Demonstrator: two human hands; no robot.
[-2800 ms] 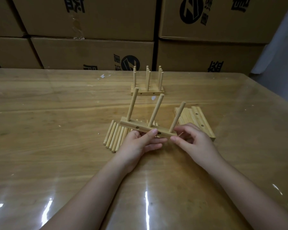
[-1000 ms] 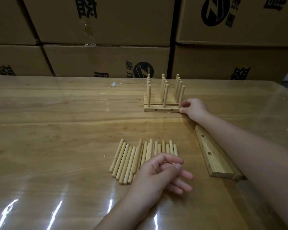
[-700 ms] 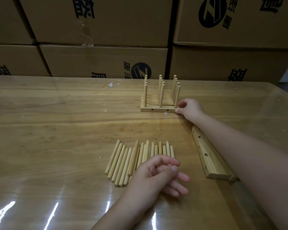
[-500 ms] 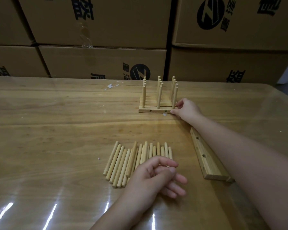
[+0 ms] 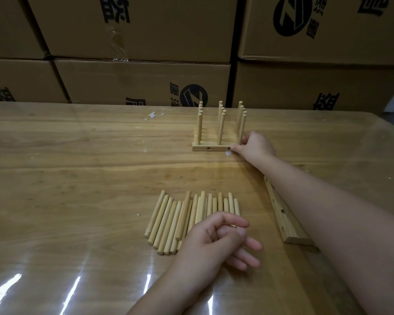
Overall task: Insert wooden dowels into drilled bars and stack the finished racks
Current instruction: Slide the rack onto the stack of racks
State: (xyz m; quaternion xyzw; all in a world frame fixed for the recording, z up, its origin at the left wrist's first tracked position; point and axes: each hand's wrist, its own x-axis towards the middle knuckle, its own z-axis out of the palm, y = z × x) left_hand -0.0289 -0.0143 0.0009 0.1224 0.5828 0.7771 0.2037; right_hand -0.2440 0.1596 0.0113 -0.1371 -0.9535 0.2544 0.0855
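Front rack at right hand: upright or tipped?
Upright. The front rack lies flat on the table, three dowels pointing up; right hand holds its end.

Right grip [image 5: 256, 147] pinches the right end of the nearest rack [image 5: 210, 148]; left grip [image 5: 214, 242] rests loosely curled over loose dowels [image 5: 180, 219].
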